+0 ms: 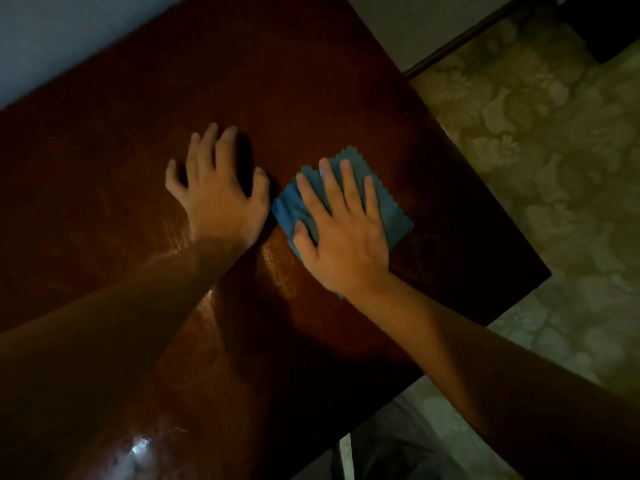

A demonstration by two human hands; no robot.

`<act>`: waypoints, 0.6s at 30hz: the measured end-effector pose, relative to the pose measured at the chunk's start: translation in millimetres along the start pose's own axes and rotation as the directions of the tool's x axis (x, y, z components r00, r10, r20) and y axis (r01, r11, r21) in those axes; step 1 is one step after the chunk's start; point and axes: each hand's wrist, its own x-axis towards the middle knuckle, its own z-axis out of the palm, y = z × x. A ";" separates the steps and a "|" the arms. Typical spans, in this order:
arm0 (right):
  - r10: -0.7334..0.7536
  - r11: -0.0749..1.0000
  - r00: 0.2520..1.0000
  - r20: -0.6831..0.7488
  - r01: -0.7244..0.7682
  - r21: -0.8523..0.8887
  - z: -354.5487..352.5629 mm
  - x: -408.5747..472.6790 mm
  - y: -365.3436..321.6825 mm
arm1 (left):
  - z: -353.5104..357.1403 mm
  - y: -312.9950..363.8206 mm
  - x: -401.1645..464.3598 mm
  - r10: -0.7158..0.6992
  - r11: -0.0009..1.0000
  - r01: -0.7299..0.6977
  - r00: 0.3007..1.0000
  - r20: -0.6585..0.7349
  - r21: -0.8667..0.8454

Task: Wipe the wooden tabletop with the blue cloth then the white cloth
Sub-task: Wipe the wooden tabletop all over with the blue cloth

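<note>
A dark reddish wooden tabletop [311, 81] fills most of the view. A blue cloth [391, 209] with zigzag edges lies flat on it, right of centre. My right hand [343, 230] presses down on the cloth with its fingers straight and spread. My left hand [218, 188] rests on the bare wood just left of the cloth, fingers spread and slightly bent, holding nothing. No white cloth is in view.
The table's right edge [502, 216] runs diagonally, with a corner at the right. Beyond it lies a pale floral-patterned floor covering [554, 150]. A light wall [69, 36] borders the table's far left side. A bright glare spot [138, 445] shows near the front.
</note>
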 end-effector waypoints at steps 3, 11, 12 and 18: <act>-0.046 0.999 0.999 0.022 0.046 0.005 -1.8 -3.7 5.7 | 7.1 18.8 -14.3 0.081 0.997 -0.081 0.996 0.038 -0.016; -0.059 0.998 0.994 -0.095 0.060 0.003 -7.5 20.3 72.8 | 23.8 20.1 -35.9 0.234 0.966 -0.245 0.965 0.116 0.084; -0.017 1.000 0.995 -0.095 0.017 -0.004 -10.1 25.7 85.5 | 24.7 19.3 -35.5 0.233 0.965 -0.244 0.965 0.118 0.091; 0.175 0.984 0.984 -0.030 -0.176 -0.017 -19.2 37.3 118.1 | 27.9 19.1 -35.9 0.238 0.964 -0.248 0.966 0.099 0.093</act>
